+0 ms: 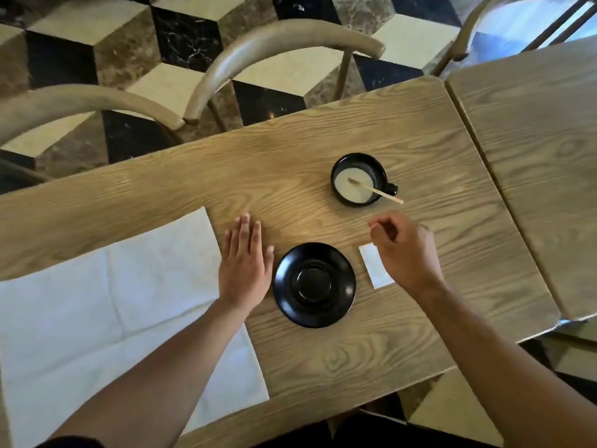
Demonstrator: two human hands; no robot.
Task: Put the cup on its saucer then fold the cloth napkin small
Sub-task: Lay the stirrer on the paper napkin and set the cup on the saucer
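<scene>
I reach my right hand (pixel 408 253), fingers loosely curled and empty, toward the cup (pixel 358 179); the saucer (pixel 315 285) waits, left hand (pixel 246 260) flat on the bench (pixel 290 150).

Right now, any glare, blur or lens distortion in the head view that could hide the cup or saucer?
Head view: wide-angle bends the table edges; soft overall. Glossy highlights on the saucer rim, a warm bright patch on the wood between it and the cup. Both readable. Right hand slightly blurred.
</scene>
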